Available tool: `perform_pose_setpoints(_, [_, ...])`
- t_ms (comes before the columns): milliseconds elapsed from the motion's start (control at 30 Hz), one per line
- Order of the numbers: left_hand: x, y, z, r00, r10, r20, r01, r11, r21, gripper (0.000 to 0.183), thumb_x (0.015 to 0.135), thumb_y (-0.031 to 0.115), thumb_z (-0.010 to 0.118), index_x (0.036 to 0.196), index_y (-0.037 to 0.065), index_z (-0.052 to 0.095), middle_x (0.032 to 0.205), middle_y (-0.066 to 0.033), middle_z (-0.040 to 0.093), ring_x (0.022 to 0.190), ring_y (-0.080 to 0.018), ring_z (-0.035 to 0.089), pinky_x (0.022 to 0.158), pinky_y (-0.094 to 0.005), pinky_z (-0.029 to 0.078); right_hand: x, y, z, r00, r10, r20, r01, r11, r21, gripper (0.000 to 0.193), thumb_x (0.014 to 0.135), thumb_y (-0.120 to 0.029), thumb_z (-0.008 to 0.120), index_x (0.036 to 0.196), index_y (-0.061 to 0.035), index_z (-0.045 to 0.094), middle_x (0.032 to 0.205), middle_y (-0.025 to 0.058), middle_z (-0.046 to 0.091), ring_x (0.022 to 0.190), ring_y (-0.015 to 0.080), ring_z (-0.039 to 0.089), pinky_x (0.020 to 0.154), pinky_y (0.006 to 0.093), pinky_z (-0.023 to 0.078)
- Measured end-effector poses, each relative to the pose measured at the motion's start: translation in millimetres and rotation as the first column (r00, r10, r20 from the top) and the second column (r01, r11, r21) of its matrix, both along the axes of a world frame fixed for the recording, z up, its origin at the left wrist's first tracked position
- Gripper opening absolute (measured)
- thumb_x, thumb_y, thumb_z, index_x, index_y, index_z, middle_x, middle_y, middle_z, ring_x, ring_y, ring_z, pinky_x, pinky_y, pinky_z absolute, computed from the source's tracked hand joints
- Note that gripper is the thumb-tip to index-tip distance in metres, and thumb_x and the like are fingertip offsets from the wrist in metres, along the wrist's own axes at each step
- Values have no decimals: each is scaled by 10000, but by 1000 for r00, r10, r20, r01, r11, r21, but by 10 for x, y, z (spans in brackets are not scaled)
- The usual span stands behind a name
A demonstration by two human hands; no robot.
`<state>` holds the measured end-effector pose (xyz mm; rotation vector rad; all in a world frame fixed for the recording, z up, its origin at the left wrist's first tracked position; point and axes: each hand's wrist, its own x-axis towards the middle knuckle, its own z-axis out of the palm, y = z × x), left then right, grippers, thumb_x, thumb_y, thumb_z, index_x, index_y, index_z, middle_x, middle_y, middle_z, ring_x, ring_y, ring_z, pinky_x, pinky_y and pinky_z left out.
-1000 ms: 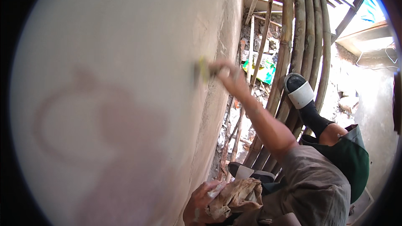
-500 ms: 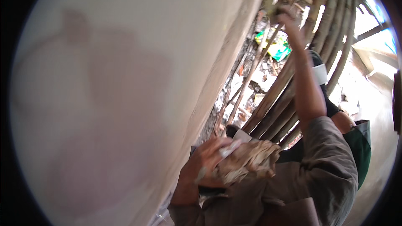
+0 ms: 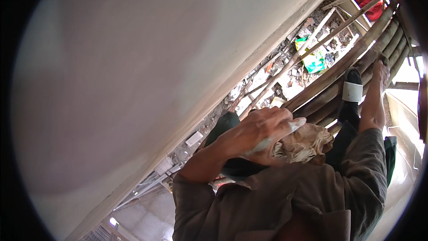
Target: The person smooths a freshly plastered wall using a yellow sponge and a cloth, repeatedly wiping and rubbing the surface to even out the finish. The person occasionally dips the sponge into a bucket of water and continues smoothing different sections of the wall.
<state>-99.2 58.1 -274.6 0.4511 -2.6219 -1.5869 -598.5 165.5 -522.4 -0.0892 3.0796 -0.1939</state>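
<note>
My left hand is closed on a crumpled piece of brown paper, which it holds in front of my chest. White paste is smeared on the thumb and along the side of this hand. Farther out to the right, my right hand is closed around a small dark block-like thing, over the poles. Its kind is too small to make out. A smooth pale wall fills the left side, with a broad soft shadow across it.
Several thick bamboo poles form a platform underfoot, with my dark shoe on it. Below lies rubble with a green and yellow packet. Something red lies at the far right. Gaps show between the poles.
My right hand has come away from the wall side, moving right and down over the poles. The left hand with the brown paper has shifted right and up. The view has tilted.
</note>
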Motion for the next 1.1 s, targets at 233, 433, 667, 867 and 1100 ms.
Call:
perform_pose_setpoints(233, [50,-31,-87,996,-8,90,2,998,65,808,573,347,814,1255,11,543,1165,-178,550,1080,-332,562,871,-411,483,-451,601,-736,985,46,166,-83,972,219,560,831,-426,455,1101,25,649,1165,261,603,1119,374,573,960,428,431])
perform_pose_setpoints(433, [71,-31,-65,994,28,110,-22,998,-56,774,589,350,814,1239,20,555,1218,-171,540,1097,-340,564,906,-402,476,-652,806,-903,983,60,174,-92,979,183,561,841,-419,430,1096,29,650,1172,265,597,1127,381,566,972,430,425])
perform_pose_setpoints(667, [-11,-61,-30,990,46,130,-45,999,-14,684,629,322,802,1182,-5,567,1157,-163,554,1057,-320,575,890,-373,488,32,387,-430,985,-59,159,40,992,123,627,855,-469,424,1151,50,615,1235,276,560,1166,401,538,996,449,404])
perform_pose_setpoints(867, [51,-87,-32,987,78,140,-79,997,5,763,588,296,837,1239,13,556,1154,-183,571,1014,-334,617,847,-362,500,-114,111,58,977,-118,179,125,992,-27,482,818,-411,516,1125,-65,651,1212,219,595,1185,367,530,992,475,394])
perform_pose_setpoints(1100, [138,-61,-33,986,74,147,-72,997,-20,786,601,331,835,1260,18,542,1173,-187,545,1055,-345,592,893,-387,492,139,507,-369,943,-222,247,223,975,28,459,872,-342,510,1281,-132,520,1280,145,564,1188,325,539,988,467,392])
